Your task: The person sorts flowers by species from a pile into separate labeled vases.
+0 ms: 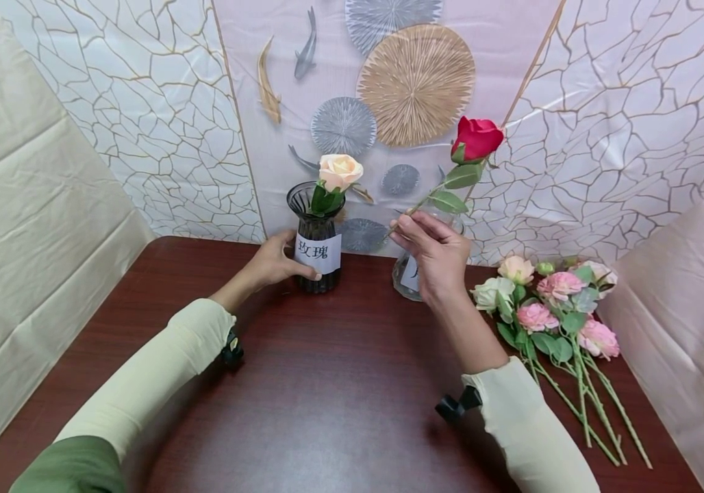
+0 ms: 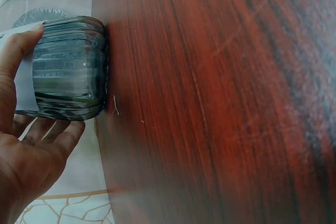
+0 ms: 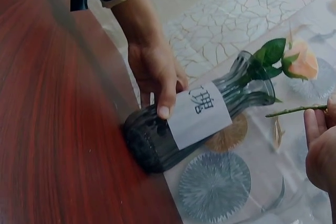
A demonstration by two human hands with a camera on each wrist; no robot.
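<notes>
Red rose [image 1: 478,140] in right hand [image 1: 442,257]

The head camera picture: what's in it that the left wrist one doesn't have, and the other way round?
Only the head view shows the red rose, the peach rose, the right hand and the flower pile.
Only the left wrist view shows a thin pale scrap on the table.
Both show the table, the left hand and the dark vase it holds.

Clear vase [image 1: 398,273] partly hidden behind right hand [image 1: 438,257], its label [image 1: 410,275] mostly covered, peach rose [image 1: 340,172] with stem lost in dark vase [image 1: 316,229], right sleeve [image 1: 531,424] cut off at near edge, red rose [image 1: 478,140] cut off in right wrist view
</notes>
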